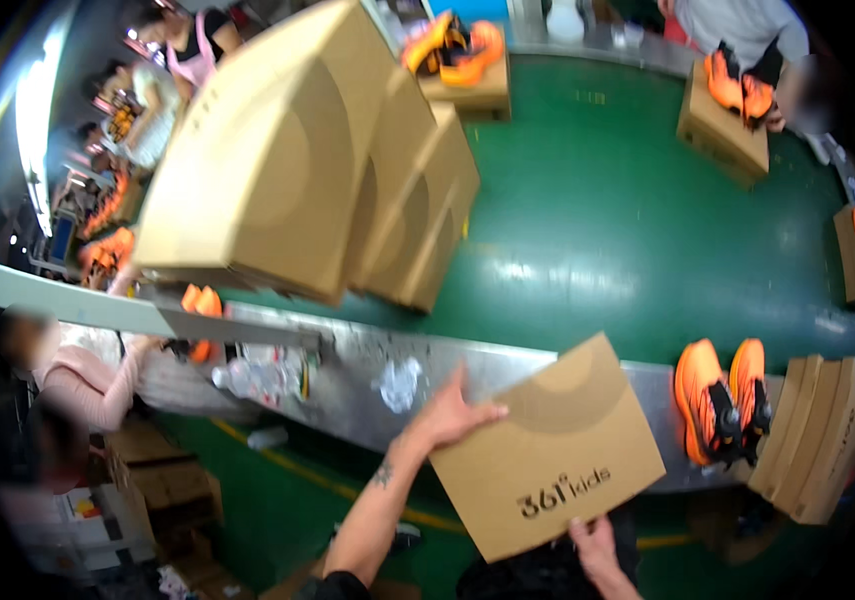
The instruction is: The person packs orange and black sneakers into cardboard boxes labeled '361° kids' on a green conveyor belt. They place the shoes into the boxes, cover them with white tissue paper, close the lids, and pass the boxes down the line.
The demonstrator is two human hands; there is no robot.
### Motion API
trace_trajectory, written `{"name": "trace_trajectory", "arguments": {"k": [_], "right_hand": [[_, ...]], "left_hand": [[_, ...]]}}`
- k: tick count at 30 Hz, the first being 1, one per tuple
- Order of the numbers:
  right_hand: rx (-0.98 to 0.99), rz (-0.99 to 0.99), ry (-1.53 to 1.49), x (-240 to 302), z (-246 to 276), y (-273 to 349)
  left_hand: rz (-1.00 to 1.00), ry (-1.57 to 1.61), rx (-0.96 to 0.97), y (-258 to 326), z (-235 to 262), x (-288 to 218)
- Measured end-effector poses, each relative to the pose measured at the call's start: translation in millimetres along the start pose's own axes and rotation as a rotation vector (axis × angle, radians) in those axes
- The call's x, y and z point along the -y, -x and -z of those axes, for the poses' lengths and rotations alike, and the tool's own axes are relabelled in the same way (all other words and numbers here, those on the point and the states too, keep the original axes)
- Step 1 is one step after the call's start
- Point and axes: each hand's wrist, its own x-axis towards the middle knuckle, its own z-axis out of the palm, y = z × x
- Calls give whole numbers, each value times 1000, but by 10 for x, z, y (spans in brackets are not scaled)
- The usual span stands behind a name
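Observation:
A brown cardboard shoebox (557, 440) with dark printing is tilted in front of me, between my two hands. My left hand (445, 415) grips its upper left edge, thumb lying over the top face and other fingers partly hidden behind. At the lower edge my right hand (595, 545) holds the box with the thumb in front; its remaining fingers are hidden. To the right of the box stands a pair of orange sports shoes (712, 400) with black parts, on the metal ledge (352, 385). A crumpled clear plastic wrapper (398, 385) lies left of my left hand.
Stacked boxes (812, 440) stand right of the shoes. Large cartons (277, 150) rest on the green conveyor belt (587, 220). Across it, a person with pale sleeves (747, 25) is beside a box topped with orange shoes (739, 85). Plastic bottles (257, 375) lie to the left.

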Motion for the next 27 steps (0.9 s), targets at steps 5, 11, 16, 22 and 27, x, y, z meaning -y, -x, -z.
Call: {"name": "trace_trajectory", "arguments": {"k": [5, 11, 16, 22, 27], "right_hand": [[-274, 85, -177, 206, -471, -134], [-575, 514, 693, 570, 166, -2], [-38, 661, 378, 1396, 21, 638], [128, 1118, 205, 1005, -237, 660], [-524, 686, 856, 902, 532, 258]], "left_hand": [[11, 225, 40, 149, -16, 373], [87, 389, -108, 849, -799, 473], [-230, 760, -228, 1660, -390, -802], [-381, 666, -283, 1856, -25, -850], [-85, 503, -626, 1925, 292, 46]]}}
